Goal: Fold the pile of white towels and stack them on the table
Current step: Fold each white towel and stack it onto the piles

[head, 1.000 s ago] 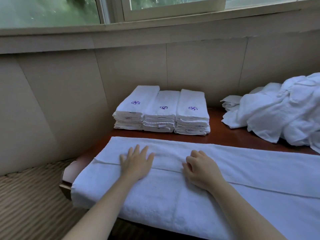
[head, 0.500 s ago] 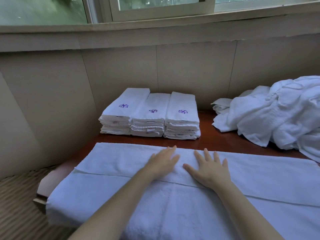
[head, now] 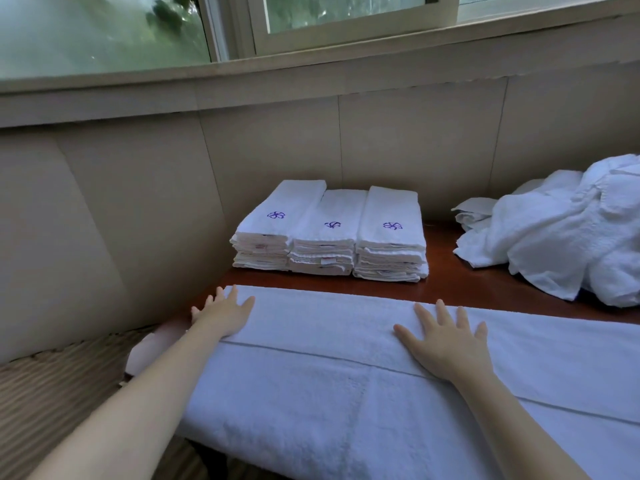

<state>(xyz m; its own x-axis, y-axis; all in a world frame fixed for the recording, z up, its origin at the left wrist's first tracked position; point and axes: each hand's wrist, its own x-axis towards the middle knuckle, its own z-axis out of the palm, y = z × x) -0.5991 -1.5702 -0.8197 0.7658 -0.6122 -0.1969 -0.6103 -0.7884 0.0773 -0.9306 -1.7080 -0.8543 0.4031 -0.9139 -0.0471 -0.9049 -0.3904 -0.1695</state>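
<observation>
A long white towel (head: 329, 386) lies folded lengthwise across the near edge of the dark wooden table (head: 450, 285). My left hand (head: 223, 313) lies flat with spread fingers on the towel's far left corner. My right hand (head: 446, 341) presses flat on the towel near its middle, fingers spread. Three stacks of folded white towels (head: 329, 233) with purple logos stand side by side at the back of the table. A pile of unfolded white towels (head: 561, 233) sits at the back right.
A beige panelled wall (head: 138, 202) runs behind and to the left of the table, with a window (head: 311, 15) above. Striped flooring (head: 52, 393) lies at the lower left, beside the table's left end.
My hands have slid apart along the towel: the left out to the left corner, the right toward the right. Both stay flat. The view has shifted, and the stacks look nearer.
</observation>
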